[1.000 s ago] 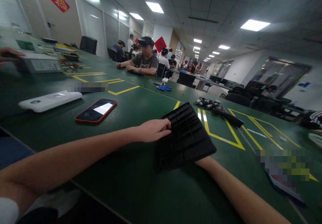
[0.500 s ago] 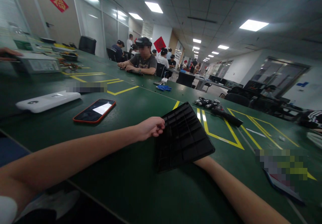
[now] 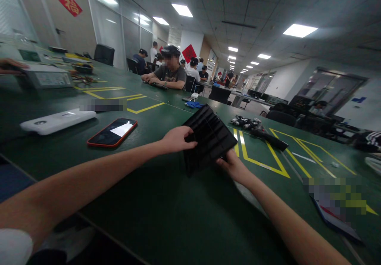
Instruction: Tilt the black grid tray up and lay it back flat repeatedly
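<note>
Black tray [image 3: 212, 132] tilts mid-frame, apparently still being handled, not set down; right hand [image 3: 233, 165] grips its lower-right edge; left hand [image 3: 178, 138] curls at its left edge, whether pinching I cannot tell; its dark compartments hide any progress.

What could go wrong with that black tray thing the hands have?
The black tray is tilted, with the right hand at its lower right corner and the left hand at its left edge. If the hold slipped, it might drop onto the green table. Also, the phone lies just beyond the left forearm, so a sideways swing could perhaps bump it.
</note>
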Demonstrator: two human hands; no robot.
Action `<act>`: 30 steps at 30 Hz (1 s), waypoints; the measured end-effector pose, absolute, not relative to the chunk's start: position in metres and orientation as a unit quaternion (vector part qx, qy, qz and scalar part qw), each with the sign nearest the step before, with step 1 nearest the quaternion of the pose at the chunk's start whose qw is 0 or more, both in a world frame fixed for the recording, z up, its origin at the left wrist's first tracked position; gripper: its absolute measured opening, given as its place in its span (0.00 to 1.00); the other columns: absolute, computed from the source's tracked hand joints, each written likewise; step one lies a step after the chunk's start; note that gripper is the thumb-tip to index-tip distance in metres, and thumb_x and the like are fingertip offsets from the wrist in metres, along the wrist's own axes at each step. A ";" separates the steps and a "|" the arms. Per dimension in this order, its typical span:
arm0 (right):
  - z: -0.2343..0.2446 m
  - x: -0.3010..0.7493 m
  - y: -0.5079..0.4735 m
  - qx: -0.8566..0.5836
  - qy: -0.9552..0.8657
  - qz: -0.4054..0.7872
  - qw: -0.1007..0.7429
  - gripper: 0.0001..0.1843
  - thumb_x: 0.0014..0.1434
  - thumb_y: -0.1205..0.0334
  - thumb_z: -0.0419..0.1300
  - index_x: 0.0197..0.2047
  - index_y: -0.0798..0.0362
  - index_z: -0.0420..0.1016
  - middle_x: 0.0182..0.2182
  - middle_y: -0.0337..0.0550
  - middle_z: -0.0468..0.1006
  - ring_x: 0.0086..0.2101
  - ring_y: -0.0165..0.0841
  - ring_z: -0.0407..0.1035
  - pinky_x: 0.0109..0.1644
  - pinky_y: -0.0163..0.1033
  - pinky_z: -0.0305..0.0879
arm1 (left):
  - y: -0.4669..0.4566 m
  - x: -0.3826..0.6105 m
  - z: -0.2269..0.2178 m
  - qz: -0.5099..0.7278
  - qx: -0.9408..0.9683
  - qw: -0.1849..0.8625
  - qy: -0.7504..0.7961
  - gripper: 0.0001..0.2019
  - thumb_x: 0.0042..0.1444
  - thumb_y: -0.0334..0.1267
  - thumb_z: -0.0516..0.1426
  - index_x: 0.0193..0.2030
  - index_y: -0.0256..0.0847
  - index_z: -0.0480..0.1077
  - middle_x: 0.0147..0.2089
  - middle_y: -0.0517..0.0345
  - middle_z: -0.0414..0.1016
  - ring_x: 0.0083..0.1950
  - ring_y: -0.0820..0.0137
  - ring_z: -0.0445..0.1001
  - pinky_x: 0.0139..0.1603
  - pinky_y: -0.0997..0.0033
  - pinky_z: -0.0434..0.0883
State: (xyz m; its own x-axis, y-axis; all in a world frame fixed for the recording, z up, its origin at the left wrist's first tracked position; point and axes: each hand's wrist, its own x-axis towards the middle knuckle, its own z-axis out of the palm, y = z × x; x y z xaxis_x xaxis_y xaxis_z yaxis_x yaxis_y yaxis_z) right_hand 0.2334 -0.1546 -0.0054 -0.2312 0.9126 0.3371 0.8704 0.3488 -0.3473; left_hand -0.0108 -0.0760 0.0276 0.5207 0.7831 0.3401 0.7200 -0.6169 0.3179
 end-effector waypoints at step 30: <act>-0.008 0.203 -0.183 -0.609 -0.785 0.082 0.079 0.39 0.60 0.38 0.38 0.67 0.55 0.47 0.67 0.47 0.46 0.66 0.42 0.38 0.67 0.55 0.37 | -0.075 0.006 -0.012 0.090 0.932 0.079 0.342 0.25 0.56 0.23 0.44 0.61 0.34 0.61 0.65 0.47 0.60 0.66 0.66 0.56 0.65 0.64 0.54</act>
State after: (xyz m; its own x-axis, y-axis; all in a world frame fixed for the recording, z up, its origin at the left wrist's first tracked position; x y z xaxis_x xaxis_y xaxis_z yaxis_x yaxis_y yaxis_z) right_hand 0.2031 -0.1827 -0.0077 -0.2469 0.9687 0.0250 0.9428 0.2461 -0.2248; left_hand 0.0063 -0.0750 -0.0119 0.7500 0.6517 0.1134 0.6235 -0.7537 0.2079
